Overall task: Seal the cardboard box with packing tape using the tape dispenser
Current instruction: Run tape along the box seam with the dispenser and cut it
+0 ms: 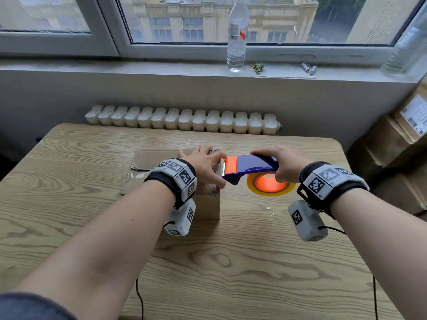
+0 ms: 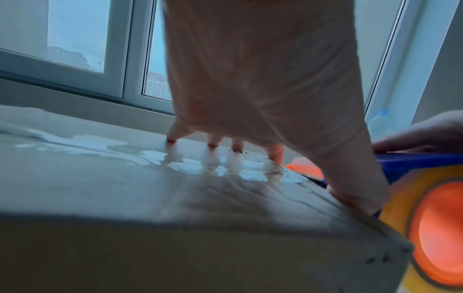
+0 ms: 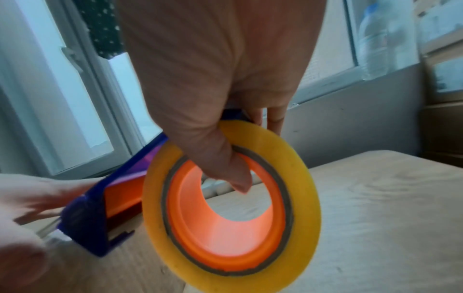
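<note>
Two hands at work. Brown cardboard box [image 1: 172, 181], glossy tape on its lid, centre of wood-grain surface [image 1: 254, 262]; left hand [image 1: 204, 166] presses flat, fingers spread. Blue-and-orange tape dispenser [image 1: 250, 168] with yellow roll at box's right edge, right hand [image 1: 285, 165] gripping. Step: likely cutting or anchoring tape. Open room rightward.

The near half of the wooden table [image 1: 231, 262] lies open for a hand to pass, while the cardboard box [image 1: 208, 204] under the left hand [image 1: 203, 165] and the tape dispenser [image 1: 251, 167] in the right hand [image 1: 284, 165] block the middle, and stacked cartons [image 1: 397, 144] crowd the right edge.
</note>
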